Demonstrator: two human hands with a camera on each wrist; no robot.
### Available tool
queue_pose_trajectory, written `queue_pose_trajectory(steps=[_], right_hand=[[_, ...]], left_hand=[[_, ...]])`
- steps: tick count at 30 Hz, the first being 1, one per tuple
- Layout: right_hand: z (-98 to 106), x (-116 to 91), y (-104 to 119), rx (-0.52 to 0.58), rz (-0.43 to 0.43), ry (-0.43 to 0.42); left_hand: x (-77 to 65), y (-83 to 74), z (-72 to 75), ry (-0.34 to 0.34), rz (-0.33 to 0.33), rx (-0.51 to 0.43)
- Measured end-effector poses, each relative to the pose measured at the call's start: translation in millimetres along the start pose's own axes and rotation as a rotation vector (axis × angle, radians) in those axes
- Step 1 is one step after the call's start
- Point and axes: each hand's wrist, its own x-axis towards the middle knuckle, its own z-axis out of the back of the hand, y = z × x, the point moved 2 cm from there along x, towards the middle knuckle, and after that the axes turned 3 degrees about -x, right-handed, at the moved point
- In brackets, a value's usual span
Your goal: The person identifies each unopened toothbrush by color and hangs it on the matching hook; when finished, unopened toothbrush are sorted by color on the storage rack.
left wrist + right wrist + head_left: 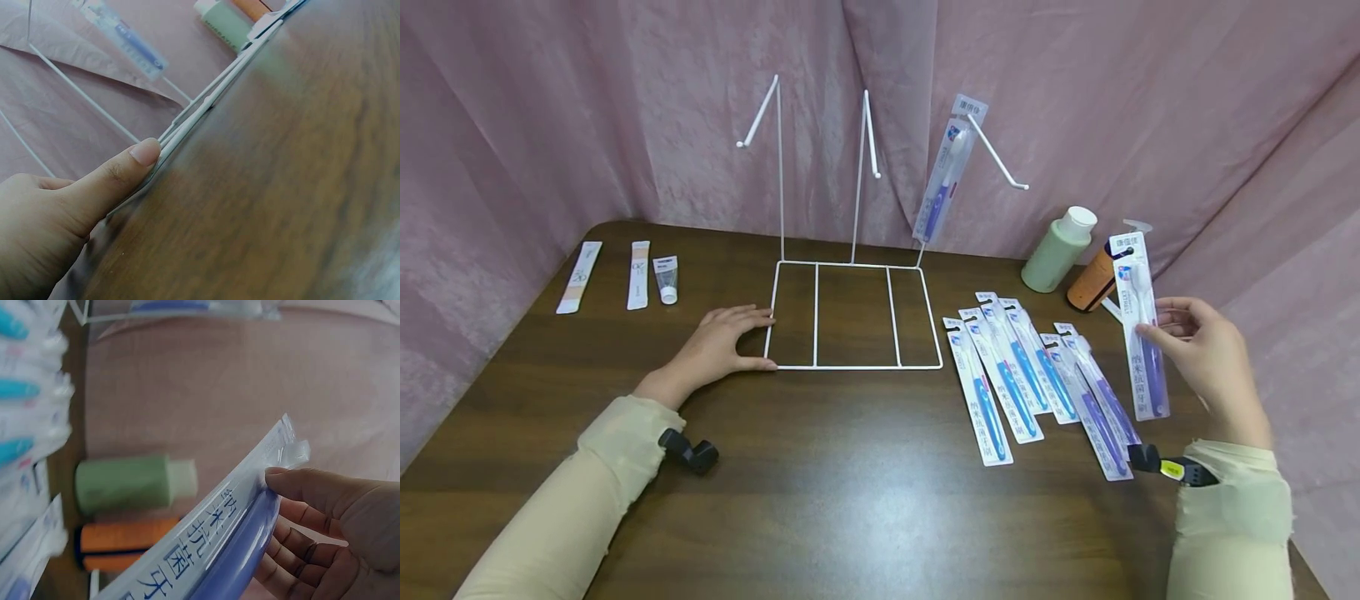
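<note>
A white wire display rack with three hooks stands on the table. My left hand rests at its left side, the thumb on the front corner and the fingers extended to the left bar; the left wrist view shows the thumb on the wire. One packaged toothbrush with a purple handle hangs on the right hook. At the far right, my right hand pinches another packaged purple toothbrush by its edge, held raised and nearly upright. In the right wrist view, its clear blister faces the camera.
Several packaged toothbrushes, blue and purple, lie fanned between the rack and my right hand. Behind them a green bottle and an orange bottle lean near the pink curtain. Two sachets and a small tube lie at left.
</note>
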Motion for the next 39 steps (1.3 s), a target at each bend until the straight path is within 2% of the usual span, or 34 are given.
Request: queue_pose_trajectory(steps=[21,28,39], right_hand=[[-15.8,10.6,93.6,0.139,0.150,-0.121],[-23.3,11.1,115.6,0.207,0.199,-0.137],[-33.6,11.6,137.9,0.238,0.233,-0.134]], left_hand=[[-1.1,-0.3,-0.1,-0.007,-0.009,0.000],[-0.9,0.2,0.2,-0.004,-0.004,-0.003],[-1.1,-0.7,0.2,0.009,0.007,0.001]])
